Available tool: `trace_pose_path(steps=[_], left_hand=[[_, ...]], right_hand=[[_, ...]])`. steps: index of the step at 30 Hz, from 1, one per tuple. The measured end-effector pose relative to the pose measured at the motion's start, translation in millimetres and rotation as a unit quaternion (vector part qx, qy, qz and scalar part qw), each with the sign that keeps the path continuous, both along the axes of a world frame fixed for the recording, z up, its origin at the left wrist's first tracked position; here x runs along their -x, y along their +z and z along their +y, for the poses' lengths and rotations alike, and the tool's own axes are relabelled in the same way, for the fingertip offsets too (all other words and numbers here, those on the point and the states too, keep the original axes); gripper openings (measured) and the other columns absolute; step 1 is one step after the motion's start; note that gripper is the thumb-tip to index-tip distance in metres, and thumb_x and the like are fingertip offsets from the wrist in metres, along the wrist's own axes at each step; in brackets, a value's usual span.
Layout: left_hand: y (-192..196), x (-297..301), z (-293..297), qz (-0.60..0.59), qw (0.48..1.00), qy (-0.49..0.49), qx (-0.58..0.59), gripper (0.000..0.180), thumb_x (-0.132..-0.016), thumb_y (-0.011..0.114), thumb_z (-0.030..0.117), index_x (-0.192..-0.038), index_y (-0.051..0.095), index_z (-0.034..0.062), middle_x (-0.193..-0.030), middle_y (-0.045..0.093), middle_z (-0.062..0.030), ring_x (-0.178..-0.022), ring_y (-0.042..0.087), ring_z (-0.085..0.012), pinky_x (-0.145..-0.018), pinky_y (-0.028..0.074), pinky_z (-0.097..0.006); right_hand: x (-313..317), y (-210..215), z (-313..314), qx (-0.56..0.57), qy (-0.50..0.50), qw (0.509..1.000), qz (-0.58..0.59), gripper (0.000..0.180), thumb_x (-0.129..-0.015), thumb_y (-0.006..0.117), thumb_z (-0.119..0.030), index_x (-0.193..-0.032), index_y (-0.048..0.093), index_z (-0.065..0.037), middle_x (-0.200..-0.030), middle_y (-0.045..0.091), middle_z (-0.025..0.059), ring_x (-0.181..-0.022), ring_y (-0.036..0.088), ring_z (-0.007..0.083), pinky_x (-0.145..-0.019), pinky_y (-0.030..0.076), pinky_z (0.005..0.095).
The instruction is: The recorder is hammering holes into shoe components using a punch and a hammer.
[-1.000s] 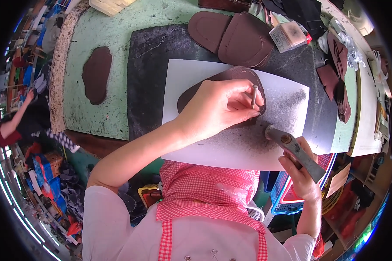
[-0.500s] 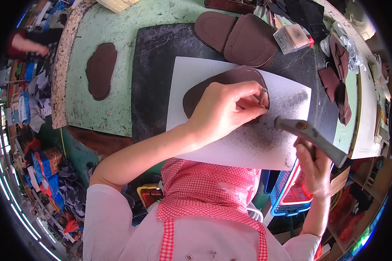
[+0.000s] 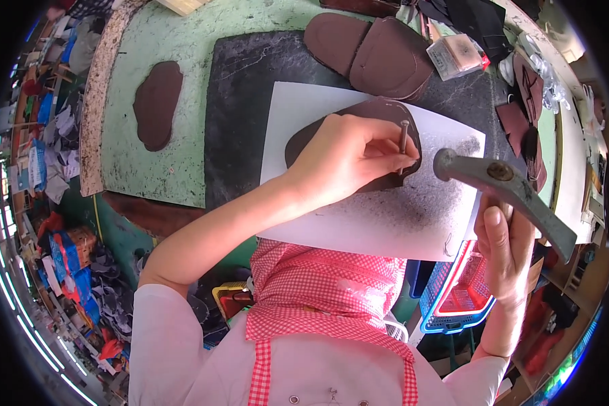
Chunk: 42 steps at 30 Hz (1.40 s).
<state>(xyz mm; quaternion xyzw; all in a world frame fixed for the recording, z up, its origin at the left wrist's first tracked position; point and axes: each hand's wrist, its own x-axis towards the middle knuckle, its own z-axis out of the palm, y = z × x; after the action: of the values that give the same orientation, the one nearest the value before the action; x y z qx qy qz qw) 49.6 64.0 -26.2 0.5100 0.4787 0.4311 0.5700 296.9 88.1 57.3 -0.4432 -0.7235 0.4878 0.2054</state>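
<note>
1. Centrally, a brown flat piece (image 3: 382, 110) lay on a white sheet (image 3: 318, 227), partly hidden beneath the left hand.
2. The left hand (image 3: 352, 150) pinched a slim metal rod (image 3: 404, 137) near the piece's right edge.
3. The right hand (image 3: 507, 243) gripped a hammer (image 3: 501, 172), its head right of the rod, apart from it.
4. Beneath the sheet was a black mat (image 3: 243, 101); beyond it lay overlapping brown pieces (image 3: 389, 57).
5. Farther left, another brown piece (image 3: 158, 105) rested on the green tabletop (image 3: 125, 145).

Sheet (image 3: 345, 227) on mat (image 3: 243, 101), cut piece (image 3: 377, 110) on sheet, left hand (image 3: 348, 152) over it, hammer (image 3: 521, 191) off right, pile (image 3: 394, 57) back behind.
</note>
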Motion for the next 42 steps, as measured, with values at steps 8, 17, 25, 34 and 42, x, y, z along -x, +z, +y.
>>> trace_pose_path(steps=[8,17,25,34,42], left_hand=[[1.7,6.7,3.2,-0.003,1.0,-0.02,0.0,0.01,-0.089,0.062,0.003,-0.097,0.063,-0.0036,-0.09,0.066,-0.0044,-0.085,0.065,-0.01,-0.08,0.053,-0.023],[-1.3,4.5,-3.2,0.028,0.996,-0.028,-0.077,0.007,-0.086,0.064,-0.001,-0.093,0.064,-0.0036,-0.094,0.069,-0.0067,-0.086,0.067,-0.0121,-0.082,0.055,-0.025],[6.0,-6.0,-11.2,0.254,0.944,0.01,-0.208,0.011,-0.078,0.073,0.006,-0.087,0.068,0.0028,-0.082,0.069,-0.0079,-0.072,0.069,-0.0183,-0.062,0.054,-0.026],[-0.8,1.9,-9.0,0.016,0.999,0.025,-0.044,0.009,-0.085,0.065,-0.001,-0.093,0.066,-0.0046,-0.089,0.07,-0.005,-0.087,0.066,-0.0099,-0.078,0.054,-0.024],[5.6,0.7,-13.2,0.214,0.952,0.005,-0.22,0.012,-0.081,0.071,0.003,-0.092,0.067,-0.0004,-0.081,0.071,-0.0068,-0.076,0.068,-0.0095,-0.066,0.054,-0.022]], right_hand=[[-4.7,-0.9,0.1,0.051,0.004,0.998,0.022,0.027,-0.097,0.054,-0.019,-0.117,0.056,0.0,-0.081,0.054,0.0025,-0.067,0.044,0.0087,-0.06,0.038,0.0247],[-10.6,-7.8,-2.9,0.049,0.003,0.999,0.018,0.026,-0.096,0.056,-0.018,-0.115,0.058,0.001,-0.08,0.056,0.0029,-0.069,0.047,0.0084,-0.061,0.04,0.0248],[-11.5,11.5,-16.9,0.028,-0.12,0.988,0.097,0.027,-0.085,0.06,-0.005,-0.111,0.062,0.003,-0.101,0.066,0.0123,-0.087,0.064,0.0185,-0.076,0.051,0.0317],[7.6,3.5,-2.0,-0.011,-0.007,1.0,0.004,0.03,-0.092,0.062,-0.019,-0.113,0.061,0.004,-0.081,0.065,0.0079,-0.07,0.058,0.0106,-0.062,0.046,0.026],[-13.1,19.2,-13.2,0.031,-0.087,0.993,0.07,0.037,-0.089,0.064,-0.013,-0.121,0.056,0.002,-0.111,0.062,0.0125,-0.096,0.057,0.0161,-0.078,0.049,0.0311]])
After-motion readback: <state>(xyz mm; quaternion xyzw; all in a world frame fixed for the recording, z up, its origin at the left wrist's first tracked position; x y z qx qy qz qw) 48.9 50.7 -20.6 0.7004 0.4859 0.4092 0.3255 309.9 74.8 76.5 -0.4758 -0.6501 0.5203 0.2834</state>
